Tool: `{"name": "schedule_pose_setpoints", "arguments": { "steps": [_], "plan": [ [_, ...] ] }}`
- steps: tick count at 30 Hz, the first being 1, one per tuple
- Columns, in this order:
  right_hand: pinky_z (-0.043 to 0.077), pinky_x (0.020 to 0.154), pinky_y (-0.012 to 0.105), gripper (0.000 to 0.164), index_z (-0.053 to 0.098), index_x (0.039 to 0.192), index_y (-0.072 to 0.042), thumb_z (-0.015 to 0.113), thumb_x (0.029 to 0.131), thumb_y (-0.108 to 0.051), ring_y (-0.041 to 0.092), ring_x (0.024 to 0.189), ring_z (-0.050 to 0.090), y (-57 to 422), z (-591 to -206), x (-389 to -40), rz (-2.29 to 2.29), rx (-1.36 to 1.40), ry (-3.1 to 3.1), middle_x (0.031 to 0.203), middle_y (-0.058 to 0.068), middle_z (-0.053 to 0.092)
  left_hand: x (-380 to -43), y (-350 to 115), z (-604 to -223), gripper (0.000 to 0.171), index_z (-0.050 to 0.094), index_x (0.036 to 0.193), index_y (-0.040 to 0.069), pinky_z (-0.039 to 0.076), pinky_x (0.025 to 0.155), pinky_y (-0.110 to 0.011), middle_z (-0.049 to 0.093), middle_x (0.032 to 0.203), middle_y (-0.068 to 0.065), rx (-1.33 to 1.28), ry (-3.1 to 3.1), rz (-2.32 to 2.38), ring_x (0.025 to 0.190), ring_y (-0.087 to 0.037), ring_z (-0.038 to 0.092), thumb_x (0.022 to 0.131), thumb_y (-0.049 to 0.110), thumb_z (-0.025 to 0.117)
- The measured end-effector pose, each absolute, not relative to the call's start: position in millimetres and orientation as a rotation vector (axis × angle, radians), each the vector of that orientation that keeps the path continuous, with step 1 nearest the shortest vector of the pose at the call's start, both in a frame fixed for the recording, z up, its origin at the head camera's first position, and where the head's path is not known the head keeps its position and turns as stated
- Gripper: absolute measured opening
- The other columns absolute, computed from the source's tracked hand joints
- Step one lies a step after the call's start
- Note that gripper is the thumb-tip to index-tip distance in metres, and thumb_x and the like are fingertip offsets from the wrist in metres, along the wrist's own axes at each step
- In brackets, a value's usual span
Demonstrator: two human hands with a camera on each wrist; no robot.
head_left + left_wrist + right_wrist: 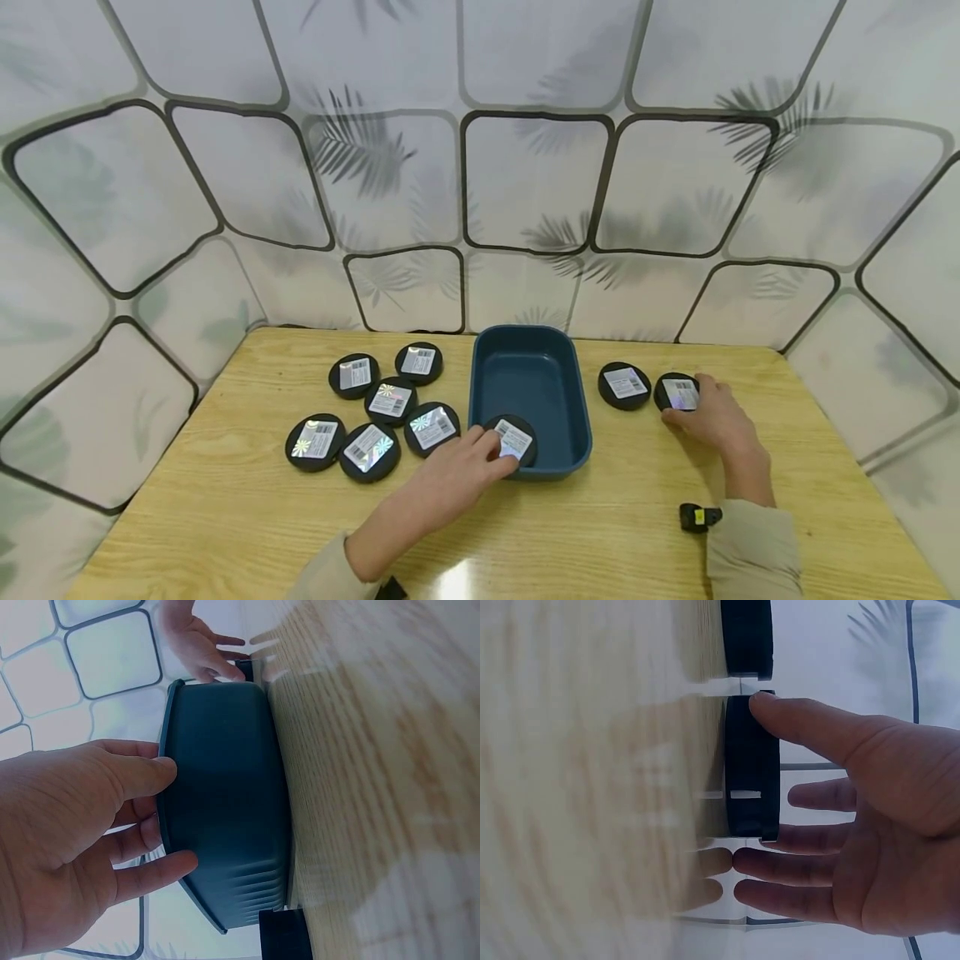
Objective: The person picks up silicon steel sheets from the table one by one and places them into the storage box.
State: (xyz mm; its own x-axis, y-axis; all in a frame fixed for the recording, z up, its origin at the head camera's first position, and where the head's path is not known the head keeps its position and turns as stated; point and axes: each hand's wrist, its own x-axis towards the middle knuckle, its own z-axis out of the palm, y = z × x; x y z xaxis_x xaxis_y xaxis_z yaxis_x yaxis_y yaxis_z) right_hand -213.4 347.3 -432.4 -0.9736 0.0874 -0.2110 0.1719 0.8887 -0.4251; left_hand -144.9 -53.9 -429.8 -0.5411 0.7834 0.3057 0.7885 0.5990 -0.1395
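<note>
In the head view, my left hand (457, 475) reaches over the near left corner of a dark blue bin (581, 400). It pinches a flat black round container (519, 432) with a silver-white label, just inside the rim. From the left wrist, the thumb and some fingers cross the bin's edge while the little finger lies outside; the container is hidden behind the wall. At the right, my right hand (716, 417) holds another labelled black round container (751, 765) by its sides, thumb and fingers on opposite sides, low at the wooden tabletop.
One more black round container (624, 385) lies between the bin and my right hand. Several like it, among them a front one (369, 452), are spread left of the bin on the wooden table (225, 508). A patterned fabric wall (525, 287) closes off the back and sides.
</note>
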Motion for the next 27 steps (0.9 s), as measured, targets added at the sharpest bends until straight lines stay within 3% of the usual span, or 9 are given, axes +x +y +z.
{"name": "schedule_pose_setpoints", "arguments": {
  "steps": [10,19,27],
  "plan": [
    [0.037,0.096,0.069,0.104,0.01,0.145,0.022,0.071,0.087,-0.039,0.065,0.115,0.04,345.8,-428.2,-209.6,-0.713,0.234,2.832,0.132,0.052,0.022,-144.9,-54.3,-430.5,0.019,0.063,0.107,0.024,0.043,0.061,-0.022,0.053,0.095,0.001,-1.274,-2.473,-0.026,0.083,-0.015,0.048,0.092,0.013,0.066],
    [0.042,0.089,0.062,0.097,0.025,0.13,0.029,0.073,0.085,-0.042,0.051,0.101,0.047,346.4,-423.7,-207.6,-0.725,0.26,2.844,0.118,0.046,0.033,-146.3,-54.6,-429.1,0.019,0.063,0.107,0.024,0.042,0.06,-0.021,0.053,0.094,0.001,-1.277,-2.463,-0.042,0.081,-0.015,0.047,0.092,0.012,0.066],
    [0.043,0.089,0.062,0.095,0.029,0.126,0.031,0.073,0.083,-0.041,0.05,0.1,0.047,345.7,-424.1,-205.5,-0.728,0.287,2.871,0.117,0.047,0.034,-145.8,-54.3,-429.4,0.019,0.063,0.107,0.024,0.041,0.059,-0.021,0.052,0.093,0.001,-1.285,-2.478,-0.059,0.08,-0.015,0.045,0.093,0.011,0.066]
  ]
}}
